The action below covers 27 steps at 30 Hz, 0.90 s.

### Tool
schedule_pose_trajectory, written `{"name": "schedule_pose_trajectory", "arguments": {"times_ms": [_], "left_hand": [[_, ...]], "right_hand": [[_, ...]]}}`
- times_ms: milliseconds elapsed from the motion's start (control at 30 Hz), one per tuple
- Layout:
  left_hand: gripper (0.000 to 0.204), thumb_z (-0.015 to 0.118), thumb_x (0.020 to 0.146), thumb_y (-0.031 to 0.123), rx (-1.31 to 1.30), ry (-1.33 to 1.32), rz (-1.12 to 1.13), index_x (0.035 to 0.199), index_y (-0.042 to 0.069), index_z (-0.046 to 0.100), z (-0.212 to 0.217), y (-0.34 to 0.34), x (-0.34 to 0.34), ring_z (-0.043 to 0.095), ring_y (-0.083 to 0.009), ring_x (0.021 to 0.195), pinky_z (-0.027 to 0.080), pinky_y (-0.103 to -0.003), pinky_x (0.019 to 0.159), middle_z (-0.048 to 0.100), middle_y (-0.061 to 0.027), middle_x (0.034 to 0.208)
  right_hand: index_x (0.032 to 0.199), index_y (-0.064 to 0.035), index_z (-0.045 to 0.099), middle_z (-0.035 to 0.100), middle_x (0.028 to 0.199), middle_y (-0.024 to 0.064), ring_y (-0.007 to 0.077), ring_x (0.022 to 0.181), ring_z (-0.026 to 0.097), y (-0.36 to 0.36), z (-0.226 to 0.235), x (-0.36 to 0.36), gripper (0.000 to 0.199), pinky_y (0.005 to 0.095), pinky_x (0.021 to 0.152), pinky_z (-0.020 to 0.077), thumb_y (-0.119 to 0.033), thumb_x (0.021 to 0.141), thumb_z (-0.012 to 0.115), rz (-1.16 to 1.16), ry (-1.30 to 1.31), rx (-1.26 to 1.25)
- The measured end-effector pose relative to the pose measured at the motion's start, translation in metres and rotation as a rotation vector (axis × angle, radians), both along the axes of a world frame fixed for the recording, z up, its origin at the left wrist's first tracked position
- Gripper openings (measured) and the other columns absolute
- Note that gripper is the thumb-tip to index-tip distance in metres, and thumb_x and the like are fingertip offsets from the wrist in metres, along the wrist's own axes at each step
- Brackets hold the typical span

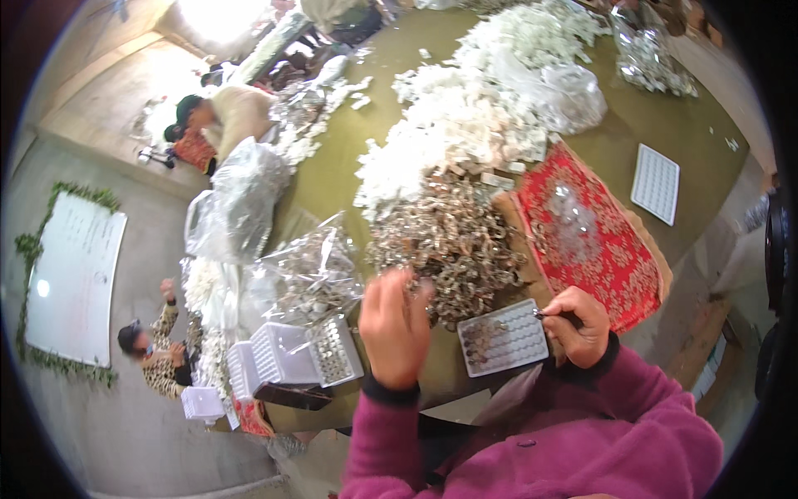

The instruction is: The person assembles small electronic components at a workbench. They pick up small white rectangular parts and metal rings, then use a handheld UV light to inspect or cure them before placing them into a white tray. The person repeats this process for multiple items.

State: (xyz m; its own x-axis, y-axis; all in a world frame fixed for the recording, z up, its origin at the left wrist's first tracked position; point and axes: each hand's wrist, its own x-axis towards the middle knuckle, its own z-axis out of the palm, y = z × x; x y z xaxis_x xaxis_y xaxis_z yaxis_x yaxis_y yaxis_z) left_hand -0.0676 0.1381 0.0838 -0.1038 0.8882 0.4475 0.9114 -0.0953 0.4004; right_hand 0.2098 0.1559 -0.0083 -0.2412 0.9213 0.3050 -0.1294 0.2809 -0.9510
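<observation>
My left hand [394, 333] is raised at the near edge of a heap of small brownish metal parts [453, 245]. Its fingertips are smeared by motion, so whether they hold a part is unclear. My right hand [579, 327] pinches a small dark piece [542, 315] between thumb and finger. That piece is at the right edge of a white compartment tray [522, 353], which lies between my hands. Small round metallic parts [484, 339] sit in the tray's left compartments, while those toward the right show white.
White pieces [465, 116] form a large heap beyond the metal parts. A red patterned cloth [590, 249] and another white tray [655, 185] lie to the right. Filled trays [335, 349] and clear plastic bags [312, 270] stand left. Two people [241, 116] [162, 349] are along the table's left side.
</observation>
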Motion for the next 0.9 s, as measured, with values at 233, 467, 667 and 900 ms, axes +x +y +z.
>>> {"name": "schedule_pose_trajectory", "arguments": {"times_ms": [233,467,667,900], "left_hand": [[0.050,0.077,0.083,0.010,-0.146,0.224,-0.039,0.132,0.010,0.064,-0.030,0.206,-0.094,0.059,-0.0417,0.120,0.049,-0.048,0.101,0.063,-0.0258,0.126],[0.016,0.074,0.083,0.011,-0.181,0.077,0.030,0.099,0.008,0.075,-0.048,0.205,-0.110,0.067,-0.0396,0.100,0.053,-0.047,0.089,0.069,-0.0201,0.100],[0.008,0.070,0.087,0.008,0.186,-0.045,0.061,0.091,0.004,0.076,-0.019,0.160,-0.102,0.069,-0.0362,0.089,0.054,-0.043,0.082,0.071,-0.0178,0.092],[0.010,0.075,0.087,0.008,0.238,-0.128,0.056,0.097,0.006,0.074,-0.019,-0.010,-0.051,0.070,-0.0253,0.086,0.055,-0.037,0.076,0.073,-0.0113,0.097]], "right_hand": [[0.099,0.0010,0.066,0.062,0.089,0.0059,0.0107,0.072,0.062,0.000,-0.001,0.001,0.014,0.0250,0.064,0.0498,0.011,0.090,0.069,0.044,0.067,-0.087],[0.100,0.0018,0.066,0.061,0.090,0.0051,0.0101,0.071,0.061,0.000,-0.003,-0.001,0.011,0.0246,0.064,0.0498,0.009,0.092,0.069,0.041,0.051,-0.081],[0.100,0.0004,0.066,0.060,0.090,0.0029,0.0079,0.071,0.059,-0.002,-0.003,-0.003,0.009,0.0227,0.064,0.0490,0.006,0.094,0.068,0.040,0.051,-0.128],[0.104,-0.0004,0.064,0.060,0.090,0.0014,0.0063,0.069,0.058,-0.004,-0.007,-0.006,0.010,0.0220,0.063,0.0480,0.006,0.096,0.067,0.009,0.057,-0.101]]}}
